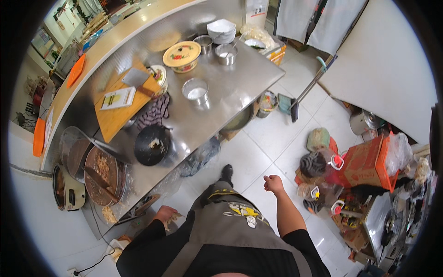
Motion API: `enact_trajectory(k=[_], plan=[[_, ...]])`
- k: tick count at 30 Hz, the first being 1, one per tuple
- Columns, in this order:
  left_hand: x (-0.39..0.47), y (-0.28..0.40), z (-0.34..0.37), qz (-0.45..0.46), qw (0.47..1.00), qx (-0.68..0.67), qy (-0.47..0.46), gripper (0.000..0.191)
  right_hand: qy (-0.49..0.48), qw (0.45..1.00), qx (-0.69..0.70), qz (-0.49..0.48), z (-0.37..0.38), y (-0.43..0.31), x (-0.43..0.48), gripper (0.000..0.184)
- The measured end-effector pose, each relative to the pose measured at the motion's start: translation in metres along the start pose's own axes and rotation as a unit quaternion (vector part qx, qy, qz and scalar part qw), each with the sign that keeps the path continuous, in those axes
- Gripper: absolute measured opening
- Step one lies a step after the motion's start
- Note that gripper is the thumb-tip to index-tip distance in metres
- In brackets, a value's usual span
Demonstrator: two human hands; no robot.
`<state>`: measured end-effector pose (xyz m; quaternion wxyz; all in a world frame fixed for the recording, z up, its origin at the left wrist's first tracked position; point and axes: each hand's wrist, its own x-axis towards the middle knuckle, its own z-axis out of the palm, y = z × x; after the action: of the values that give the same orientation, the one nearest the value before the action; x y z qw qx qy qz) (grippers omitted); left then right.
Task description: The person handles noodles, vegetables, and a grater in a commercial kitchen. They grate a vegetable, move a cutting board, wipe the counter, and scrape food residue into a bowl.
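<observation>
My left hand (165,213) hangs low beside the counter's front edge. A small pale-brown thing (173,218) shows at its fingers; whether I hold it is unclear. My right hand (273,183) is over the tiled floor with its fingers curled in and nothing visible in it. On the steel counter (221,93) to my left, a cleaver (100,183) lies across a round chopping block (119,176) with chopped scraps. Near it sits a small black wok (148,152) with pale food remains. A wooden board (121,121) carries a white slicer (117,98) and a second cleaver (138,79).
A lidded floral enamel bowl (181,55), steel pots (195,91) and stacked white dishes (221,31) stand on the counter. Rightward are large plastic jugs (318,164) and a red cardboard box (363,161). Ahead, a broom (295,110) and dustpan (285,103) rest by a bin (267,104).
</observation>
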<state>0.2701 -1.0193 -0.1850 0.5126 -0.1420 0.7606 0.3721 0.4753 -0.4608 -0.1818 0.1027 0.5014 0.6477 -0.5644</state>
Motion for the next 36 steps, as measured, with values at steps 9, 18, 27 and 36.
enact_trajectory(k=[9, 18, 27, 36], plan=[[0.143, 0.128, 0.072, 0.354, 0.781, 0.488, -0.165, 0.023, 0.02, 0.99, -0.139, 0.005, -0.134, 0.048, 0.132, 0.022], [0.188, 0.271, 0.166, 0.04, 0.913, 0.405, 0.004, 0.036, -0.01, 0.883, 0.351, 0.31, -0.228, 0.094, 0.188, 0.026], [0.106, 0.381, 0.302, -0.1, 0.979, 0.15, 0.093, 0.034, -0.213, 0.92, -0.326, 0.042, -0.275, 0.004, 0.542, 0.029], [0.113, 0.504, 0.394, -0.252, 0.947, 0.176, 0.089, 0.029, -0.069, 0.932, -0.354, -0.025, -0.248, -0.187, 0.8, 0.036]])
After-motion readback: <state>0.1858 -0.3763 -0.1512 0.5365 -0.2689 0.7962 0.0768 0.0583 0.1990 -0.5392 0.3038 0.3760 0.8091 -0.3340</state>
